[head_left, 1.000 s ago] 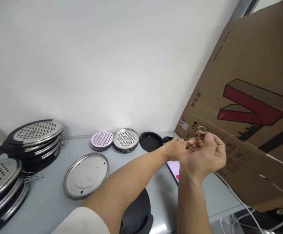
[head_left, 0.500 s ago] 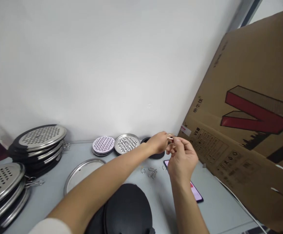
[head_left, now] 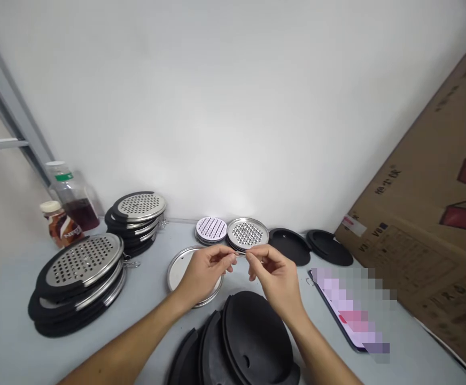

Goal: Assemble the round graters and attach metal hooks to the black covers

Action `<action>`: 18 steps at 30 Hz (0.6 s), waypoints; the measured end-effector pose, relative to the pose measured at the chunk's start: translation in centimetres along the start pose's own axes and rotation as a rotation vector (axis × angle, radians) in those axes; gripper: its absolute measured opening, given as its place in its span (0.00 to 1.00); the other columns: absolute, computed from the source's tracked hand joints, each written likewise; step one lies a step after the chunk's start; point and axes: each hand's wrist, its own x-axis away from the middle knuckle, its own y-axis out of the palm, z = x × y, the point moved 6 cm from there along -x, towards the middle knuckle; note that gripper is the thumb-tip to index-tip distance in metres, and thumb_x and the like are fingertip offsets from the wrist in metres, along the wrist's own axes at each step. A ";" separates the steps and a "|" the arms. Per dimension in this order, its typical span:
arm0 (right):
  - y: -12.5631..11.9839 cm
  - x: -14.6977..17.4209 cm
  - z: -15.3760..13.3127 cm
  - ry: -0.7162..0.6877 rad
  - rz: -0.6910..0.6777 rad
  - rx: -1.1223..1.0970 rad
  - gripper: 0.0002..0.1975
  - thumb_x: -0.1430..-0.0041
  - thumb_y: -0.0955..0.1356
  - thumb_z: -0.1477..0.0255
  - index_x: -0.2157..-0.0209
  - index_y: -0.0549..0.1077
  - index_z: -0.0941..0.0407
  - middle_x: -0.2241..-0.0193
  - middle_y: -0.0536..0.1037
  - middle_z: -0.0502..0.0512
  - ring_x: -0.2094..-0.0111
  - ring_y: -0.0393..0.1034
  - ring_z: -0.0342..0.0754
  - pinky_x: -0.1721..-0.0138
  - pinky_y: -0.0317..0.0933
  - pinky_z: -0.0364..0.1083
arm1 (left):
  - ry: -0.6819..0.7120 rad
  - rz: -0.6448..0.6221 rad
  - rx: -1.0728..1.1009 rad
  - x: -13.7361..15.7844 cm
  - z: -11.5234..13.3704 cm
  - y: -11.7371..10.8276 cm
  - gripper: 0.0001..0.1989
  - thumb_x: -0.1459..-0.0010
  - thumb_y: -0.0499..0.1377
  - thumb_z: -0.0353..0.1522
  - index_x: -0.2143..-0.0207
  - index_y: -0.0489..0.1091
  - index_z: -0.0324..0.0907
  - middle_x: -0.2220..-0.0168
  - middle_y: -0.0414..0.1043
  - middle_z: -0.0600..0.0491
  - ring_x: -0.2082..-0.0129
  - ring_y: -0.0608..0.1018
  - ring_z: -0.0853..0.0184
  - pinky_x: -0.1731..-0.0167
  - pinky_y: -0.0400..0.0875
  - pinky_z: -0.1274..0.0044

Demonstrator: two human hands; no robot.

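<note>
Over the table, my left hand (head_left: 204, 271) and my right hand (head_left: 280, 279) meet fingertip to fingertip. Thumb and finger of each are pinched on a thin metal ring (head_left: 240, 254), small and partly covered by the fingers. Behind my left hand lies a round steel plate (head_left: 180, 270) with a raised rim. Round black lids (head_left: 259, 339) lean in a stack below my wrists. Just past the fingers is a round steel grater plate (head_left: 248, 233) with rows of raised holes.
Stacks of black-rimmed graters (head_left: 81, 262) with wire clips stand at the left, near a jar (head_left: 59, 227) and a bottle of dark liquid (head_left: 78, 206). Black discs (head_left: 329, 247) lie along the wall. A phone (head_left: 337, 310) and a large cardboard box (head_left: 425, 224) are at the right.
The view has swung left, bringing the jar and bottle in. My hands have moved from beside the box to mid-view, lower, still pinching the small ring.
</note>
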 end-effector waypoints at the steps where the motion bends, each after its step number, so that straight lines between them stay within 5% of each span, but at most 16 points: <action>1: 0.2 0.2 0.2 0.005 -0.008 -0.015 0.07 0.43 0.71 0.67 0.70 0.75 0.57 0.71 0.74 0.50 0.80 0.66 0.39 0.78 0.64 0.42 | 0.016 0.009 -0.002 0.1 -0.2 0.1 0.09 0.39 0.59 0.36 0.64 0.76 0.40 0.70 0.75 0.54 0.70 0.77 0.69 0.67 0.71 0.79; 6: 0.8 0.7 0.1 0.023 -0.106 0.006 0.07 0.42 0.71 0.66 0.64 0.78 0.55 0.66 0.75 0.53 0.76 0.69 0.41 0.76 0.67 0.42 | 0.100 0.072 -0.067 0.8 -0.3 -0.1 0.08 0.39 0.59 0.34 0.66 0.77 0.40 0.70 0.76 0.53 0.69 0.77 0.68 0.65 0.71 0.77; 12: 0.5 1.0 -0.7 -0.086 -0.118 0.150 0.15 0.37 0.67 0.68 0.49 0.75 0.51 0.64 0.76 0.53 0.73 0.70 0.42 0.73 0.68 0.43 | 0.000 0.109 0.048 1.1 -1.2 -0.2 0.09 0.40 0.60 0.35 0.67 0.76 0.39 0.72 0.75 0.54 0.70 0.77 0.68 0.65 0.71 0.77; 18: 1.0 1.2 -0.5 -0.110 -0.122 0.140 0.06 0.40 0.70 0.71 0.62 0.79 0.53 0.69 0.77 0.52 0.76 0.72 0.43 0.73 0.69 0.44 | -0.029 0.018 0.214 1.4 -1.4 0.3 0.09 0.40 0.60 0.36 0.62 0.74 0.39 0.64 0.76 0.50 0.64 0.79 0.65 0.61 0.75 0.73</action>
